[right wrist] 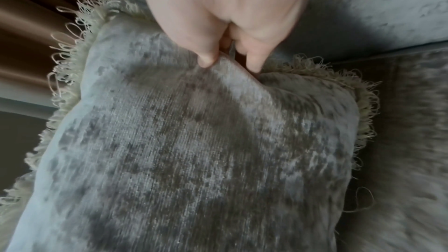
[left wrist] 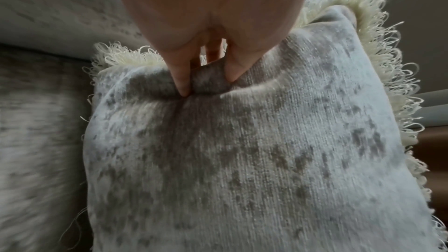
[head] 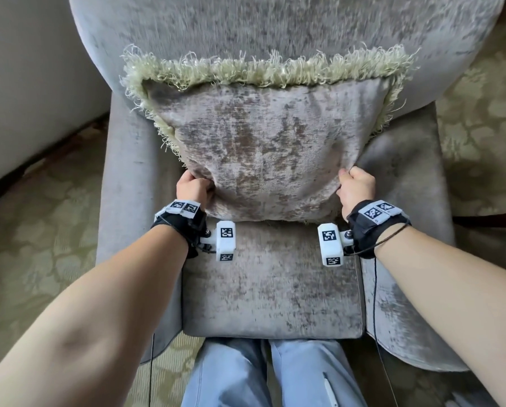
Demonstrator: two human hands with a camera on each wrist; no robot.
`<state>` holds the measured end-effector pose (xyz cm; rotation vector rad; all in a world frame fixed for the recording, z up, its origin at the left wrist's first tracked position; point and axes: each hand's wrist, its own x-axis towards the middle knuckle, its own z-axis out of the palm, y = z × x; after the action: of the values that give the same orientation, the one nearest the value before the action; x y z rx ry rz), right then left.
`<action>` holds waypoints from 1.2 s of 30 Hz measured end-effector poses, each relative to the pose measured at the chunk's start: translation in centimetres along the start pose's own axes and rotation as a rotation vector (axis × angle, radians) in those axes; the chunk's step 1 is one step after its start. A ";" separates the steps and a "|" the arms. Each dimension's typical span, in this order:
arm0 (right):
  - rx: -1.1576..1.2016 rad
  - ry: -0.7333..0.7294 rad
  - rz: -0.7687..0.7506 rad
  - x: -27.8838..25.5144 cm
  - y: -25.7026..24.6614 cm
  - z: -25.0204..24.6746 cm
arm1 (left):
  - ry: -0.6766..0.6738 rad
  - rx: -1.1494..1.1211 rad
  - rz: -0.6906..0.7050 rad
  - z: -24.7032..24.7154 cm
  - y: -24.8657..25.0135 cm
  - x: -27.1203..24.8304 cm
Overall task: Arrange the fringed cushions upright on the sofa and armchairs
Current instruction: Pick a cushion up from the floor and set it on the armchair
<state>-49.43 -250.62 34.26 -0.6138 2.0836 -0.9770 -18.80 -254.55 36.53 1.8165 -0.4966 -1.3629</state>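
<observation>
A grey velvet cushion [head: 260,142] with a pale green fringe stands upright on the armchair seat [head: 272,283], leaning towards the backrest [head: 275,27]. My left hand [head: 193,188] pinches a fold of fabric at its lower left edge. My right hand [head: 356,188] pinches a fold at its lower right edge. In the left wrist view my left hand [left wrist: 206,81] squeezes a ridge of the cushion [left wrist: 242,160] cloth between thumb and fingers. In the right wrist view my right hand [right wrist: 230,64] nips a fold of the cushion [right wrist: 194,160] likewise.
The armchair's padded arms [head: 134,186] flank the seat on both sides. Patterned green carpet [head: 40,230] lies around the chair, with a pale wall [head: 26,69] at the left. My legs in light blue trousers [head: 269,374] stand against the seat's front edge.
</observation>
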 end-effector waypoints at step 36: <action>-0.486 -0.088 -0.391 1.2 -8.4 3.0 | -0.092 0.598 0.311 5.4 7.6 4.8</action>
<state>-46.91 -257.78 39.15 -1.3256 2.1741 -0.6217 -21.09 -264.48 38.96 2.0235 -1.2879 -1.1558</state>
